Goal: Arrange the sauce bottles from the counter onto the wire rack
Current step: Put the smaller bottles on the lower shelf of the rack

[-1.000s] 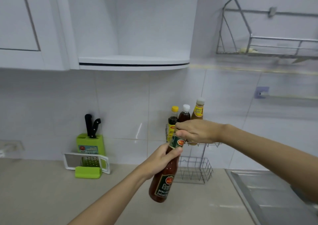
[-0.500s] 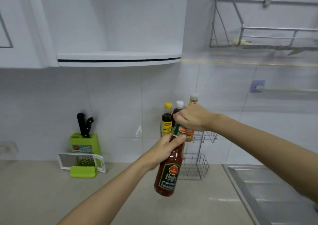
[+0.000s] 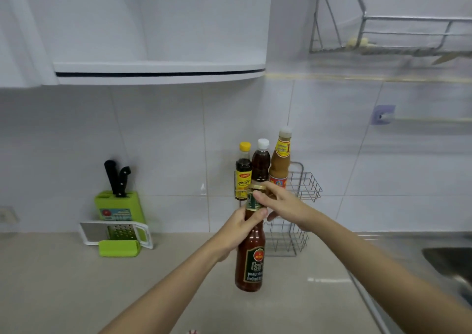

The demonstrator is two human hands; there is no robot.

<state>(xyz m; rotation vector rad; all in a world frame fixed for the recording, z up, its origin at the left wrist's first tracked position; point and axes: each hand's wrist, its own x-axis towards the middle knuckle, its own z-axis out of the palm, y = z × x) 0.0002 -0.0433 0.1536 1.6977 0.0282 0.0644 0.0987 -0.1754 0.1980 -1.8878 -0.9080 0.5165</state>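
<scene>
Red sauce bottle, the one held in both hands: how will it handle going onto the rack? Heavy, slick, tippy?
The red sauce bottle looks full nearly to the neck, so probably heavy for its size. It is tall and narrow, so likely to tip if set down crooked. Its body looks glossy and rigid, maybe glass: slippery, breakable. The left hand grips the neck, the right hand holds near the cap.

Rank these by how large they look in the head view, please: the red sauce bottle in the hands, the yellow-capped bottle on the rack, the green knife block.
1. Red sauce bottle, though it is held closest to the camera.
2. Green knife block.
3. Yellow-capped bottle, partly hidden; the order of the last two is unsure.
</scene>
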